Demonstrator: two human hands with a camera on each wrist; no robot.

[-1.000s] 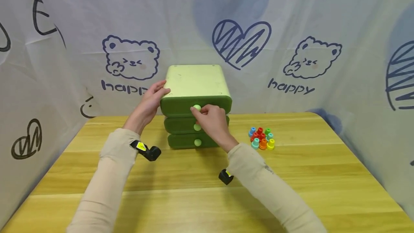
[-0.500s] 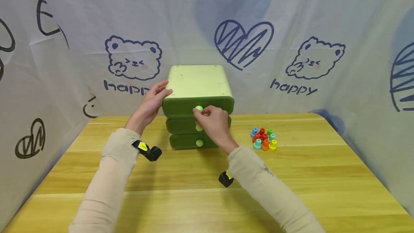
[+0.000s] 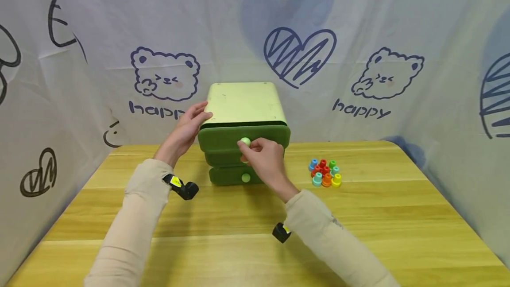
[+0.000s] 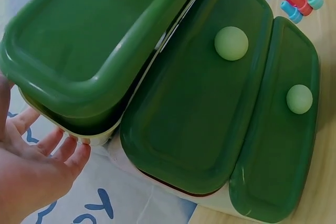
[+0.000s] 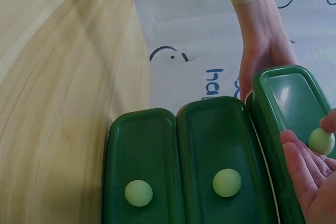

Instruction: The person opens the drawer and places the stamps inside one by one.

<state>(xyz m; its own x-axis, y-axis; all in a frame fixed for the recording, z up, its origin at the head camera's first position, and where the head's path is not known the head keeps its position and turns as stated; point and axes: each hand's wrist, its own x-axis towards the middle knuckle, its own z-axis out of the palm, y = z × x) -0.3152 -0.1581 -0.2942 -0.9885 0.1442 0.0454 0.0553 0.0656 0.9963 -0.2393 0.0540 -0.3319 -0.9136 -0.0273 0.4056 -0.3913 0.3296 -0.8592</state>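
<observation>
A small drawer cabinet (image 3: 247, 101) with a pale yellow-green body and three dark green drawers stands at the back of the table. My right hand (image 3: 266, 159) pinches the round light green knob (image 3: 245, 141) of the top drawer (image 3: 219, 139). That drawer sits slightly out, with a dark gap under the cabinet's top. My left hand (image 3: 186, 128) rests against the cabinet's left side, thumb near its top edge; the left wrist view shows the fingers (image 4: 67, 148) fairly straight along the side wall. The middle drawer (image 5: 218, 145) and bottom drawer (image 5: 144, 150) are closed.
Right of the cabinet, several small coloured cone-shaped pegs (image 3: 324, 172) stand in a cluster on the wooden table (image 3: 223, 242). A white cloth with drawings (image 3: 235, 21) hangs behind the table and along its sides.
The top drawer has come forward a little from its closed place, with my right hand drawing back and slightly down on its knob. My left hand stays on the cabinet's side.
</observation>
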